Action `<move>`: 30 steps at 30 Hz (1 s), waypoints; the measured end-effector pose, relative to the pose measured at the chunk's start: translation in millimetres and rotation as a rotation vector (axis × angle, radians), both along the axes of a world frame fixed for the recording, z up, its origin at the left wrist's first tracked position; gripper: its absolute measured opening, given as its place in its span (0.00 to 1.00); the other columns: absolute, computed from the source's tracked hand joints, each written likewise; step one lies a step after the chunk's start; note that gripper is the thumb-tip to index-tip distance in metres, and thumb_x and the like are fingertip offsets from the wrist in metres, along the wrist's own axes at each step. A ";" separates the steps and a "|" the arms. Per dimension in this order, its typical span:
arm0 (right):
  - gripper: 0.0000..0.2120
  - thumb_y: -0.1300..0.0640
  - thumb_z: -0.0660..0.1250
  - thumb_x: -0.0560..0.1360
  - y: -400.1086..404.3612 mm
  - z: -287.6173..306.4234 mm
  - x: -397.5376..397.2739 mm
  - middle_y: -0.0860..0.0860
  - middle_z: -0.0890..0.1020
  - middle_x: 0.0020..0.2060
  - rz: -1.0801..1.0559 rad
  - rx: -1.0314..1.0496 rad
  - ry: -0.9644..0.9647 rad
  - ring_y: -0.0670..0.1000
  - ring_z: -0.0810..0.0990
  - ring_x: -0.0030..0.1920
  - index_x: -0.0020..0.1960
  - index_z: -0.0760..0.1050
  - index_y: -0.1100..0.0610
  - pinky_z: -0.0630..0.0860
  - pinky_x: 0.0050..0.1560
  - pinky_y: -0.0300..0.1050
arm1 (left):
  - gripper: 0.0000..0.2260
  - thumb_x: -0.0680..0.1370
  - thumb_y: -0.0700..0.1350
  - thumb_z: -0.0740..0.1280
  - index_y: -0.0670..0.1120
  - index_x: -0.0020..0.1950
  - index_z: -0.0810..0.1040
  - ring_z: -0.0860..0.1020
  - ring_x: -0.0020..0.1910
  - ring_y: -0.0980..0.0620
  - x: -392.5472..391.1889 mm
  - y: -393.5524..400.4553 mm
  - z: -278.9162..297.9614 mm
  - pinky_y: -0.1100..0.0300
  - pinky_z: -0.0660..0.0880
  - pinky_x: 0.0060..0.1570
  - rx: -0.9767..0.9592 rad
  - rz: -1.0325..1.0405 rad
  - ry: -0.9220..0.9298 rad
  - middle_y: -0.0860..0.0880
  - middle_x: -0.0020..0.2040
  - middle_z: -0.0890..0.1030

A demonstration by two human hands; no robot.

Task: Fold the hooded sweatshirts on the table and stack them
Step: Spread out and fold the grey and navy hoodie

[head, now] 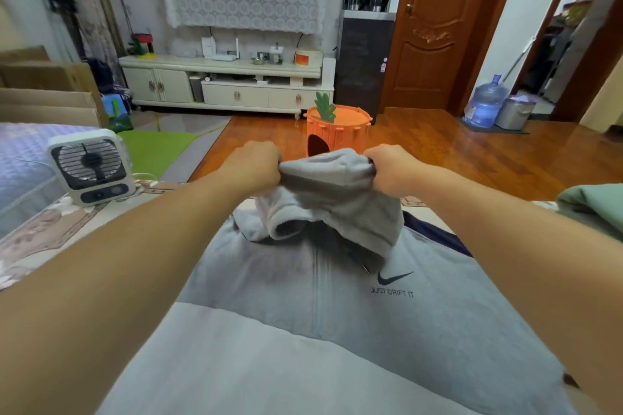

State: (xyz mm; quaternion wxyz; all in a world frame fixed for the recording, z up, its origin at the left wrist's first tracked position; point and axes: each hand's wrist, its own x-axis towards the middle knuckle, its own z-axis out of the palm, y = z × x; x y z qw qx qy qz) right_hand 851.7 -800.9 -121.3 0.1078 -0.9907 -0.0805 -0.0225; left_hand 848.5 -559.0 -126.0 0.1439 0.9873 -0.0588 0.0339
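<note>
Fingers of both hands, left (254, 165) and right (391, 170), clamp the hood (332, 185) of a grey hoodie (303, 313) lying zip-up across the surface (50, 226), fan (91, 167) at 10 o'clock.

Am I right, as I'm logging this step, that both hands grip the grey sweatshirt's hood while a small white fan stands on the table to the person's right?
Not quite: the head view shows the small white fan on the person's left. Both the left hand and right hand do grip the hood of the grey sweatshirt.
</note>
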 end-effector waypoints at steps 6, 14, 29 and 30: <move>0.07 0.60 0.66 0.79 -2.8 -29.5 -8.0 0.54 0.81 0.39 -0.327 0.271 -0.191 0.52 0.77 0.37 0.45 0.80 0.56 0.69 0.33 0.43 | 0.10 0.83 0.35 0.56 0.37 0.61 0.73 0.85 0.47 0.37 -34.2 -10.5 -10.2 0.39 0.83 0.42 -1.017 0.275 0.517 0.36 0.48 0.84; 0.11 0.66 0.59 0.76 -18.8 -51.8 -57.1 0.53 0.68 0.55 -0.230 0.515 -0.231 0.55 0.72 0.50 0.51 0.74 0.53 0.72 0.51 0.49 | 0.07 0.79 0.31 0.63 0.42 0.50 0.73 0.83 0.49 0.46 -66.2 4.9 -56.2 0.45 0.79 0.56 -1.612 0.120 0.451 0.40 0.49 0.80; 0.15 0.42 0.65 0.78 -41.3 -107.8 -108.6 0.56 0.80 0.40 -0.768 1.217 0.481 0.55 0.81 0.33 0.52 0.75 0.54 0.81 0.39 0.49 | 0.19 0.79 0.56 0.69 0.41 0.58 0.78 0.81 0.55 0.37 -93.2 20.4 -97.6 0.38 0.80 0.50 -1.364 0.649 0.681 0.38 0.57 0.82; 0.17 0.40 0.67 0.77 -38.2 -109.6 -100.7 0.56 0.81 0.44 -0.785 1.221 0.475 0.57 0.82 0.40 0.54 0.75 0.53 0.82 0.43 0.51 | 0.18 0.79 0.57 0.69 0.42 0.56 0.79 0.81 0.55 0.37 -88.4 15.1 -97.5 0.35 0.79 0.48 -1.361 0.641 0.716 0.38 0.55 0.82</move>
